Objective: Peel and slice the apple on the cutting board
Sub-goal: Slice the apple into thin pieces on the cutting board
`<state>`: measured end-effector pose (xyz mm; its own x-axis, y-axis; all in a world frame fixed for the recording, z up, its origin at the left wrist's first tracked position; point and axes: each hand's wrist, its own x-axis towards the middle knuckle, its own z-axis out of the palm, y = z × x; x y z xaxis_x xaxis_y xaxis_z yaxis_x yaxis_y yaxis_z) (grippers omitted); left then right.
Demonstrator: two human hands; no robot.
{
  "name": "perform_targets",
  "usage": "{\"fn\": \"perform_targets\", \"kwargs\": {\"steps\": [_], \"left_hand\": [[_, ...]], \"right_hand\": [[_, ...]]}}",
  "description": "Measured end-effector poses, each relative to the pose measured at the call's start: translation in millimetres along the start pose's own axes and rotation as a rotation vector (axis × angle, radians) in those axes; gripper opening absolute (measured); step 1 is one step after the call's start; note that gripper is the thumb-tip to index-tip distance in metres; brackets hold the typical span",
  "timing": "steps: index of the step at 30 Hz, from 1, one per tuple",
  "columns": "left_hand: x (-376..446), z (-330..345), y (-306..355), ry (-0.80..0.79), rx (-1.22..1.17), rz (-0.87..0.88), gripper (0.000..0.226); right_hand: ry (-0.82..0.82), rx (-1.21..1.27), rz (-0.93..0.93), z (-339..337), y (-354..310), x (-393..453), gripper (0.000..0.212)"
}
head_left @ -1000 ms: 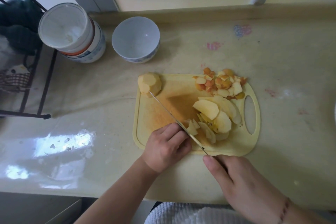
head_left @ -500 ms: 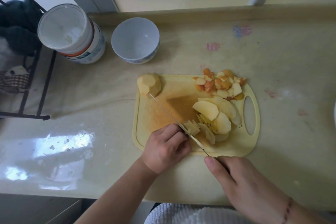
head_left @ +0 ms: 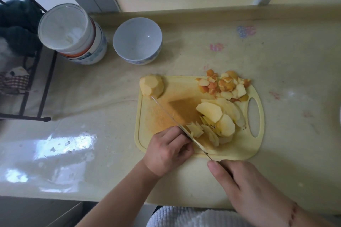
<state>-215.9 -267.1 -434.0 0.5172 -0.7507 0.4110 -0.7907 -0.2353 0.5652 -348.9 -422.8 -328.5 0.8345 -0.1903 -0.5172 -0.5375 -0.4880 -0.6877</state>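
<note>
Yellow plastic makes up the cutting board (head_left: 145, 134), which lies flat on the glossy desk (head_left: 73, 116). Curled fingers (head_left: 177, 132) of the left hand (head_left: 168, 151) rest knuckles-up on the board's near edge; what they press underneath is hidden, so I cannot tell if they pinch a piece. Touching the right side of those fingers is the knife (head_left: 169, 116), its blade running on a slant from the near edge of the board to the far left corner. The right hand (head_left: 245, 190) is nearer the person, off the board; it grips the knife handle, fingers wrapped round it and the thumb laid along the top.

Just right of the blade, beside the left fingers, lies a small fan of thin apple slices (head_left: 195, 129). Further right sit broader peeled slices (head_left: 212, 110), overlapping in a heap near the board's handle hole. Beyond them, at the far right corner, is a pile of peel scraps (head_left: 225, 86), orange and pale. A peeled apple chunk (head_left: 152, 85) stands at the far left corner, close to the blade tip.

Well beyond the left fingers, off the board, stand a white bowl (head_left: 137, 40) and, left of it, a stack of cups (head_left: 72, 33). A black wire rack (head_left: 27, 72) is at the far left.
</note>
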Motion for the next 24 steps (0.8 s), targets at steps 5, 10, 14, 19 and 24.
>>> {"fn": "perform_targets", "kwargs": {"steps": [5,10,14,19,24], "left_hand": [[-0.1,-0.8,0.4,-0.015,-0.02,-0.002,0.008],[-1.0,-2.1,0.9,-0.014,-0.037,0.001,0.006],[-4.6,-3.2,0.4,-0.018,-0.032,-0.02,0.005],[-4.2,-3.1,1.8,-0.011,-0.013,-0.01,0.004],[-4.6,-3.4,1.7,-0.008,-0.011,0.003,0.003]], "right_hand": [[-0.011,0.006,0.002,-0.3,-3.0,0.3,0.056],[0.039,-0.03,-0.014,11.5,6.2,10.6,0.063],[0.025,0.015,-0.029,7.8,3.8,3.4,0.06],[0.003,-0.006,-0.016,5.0,-1.8,-1.8,0.058],[0.033,-0.026,-0.045,13.6,3.9,6.2,0.061]]}}
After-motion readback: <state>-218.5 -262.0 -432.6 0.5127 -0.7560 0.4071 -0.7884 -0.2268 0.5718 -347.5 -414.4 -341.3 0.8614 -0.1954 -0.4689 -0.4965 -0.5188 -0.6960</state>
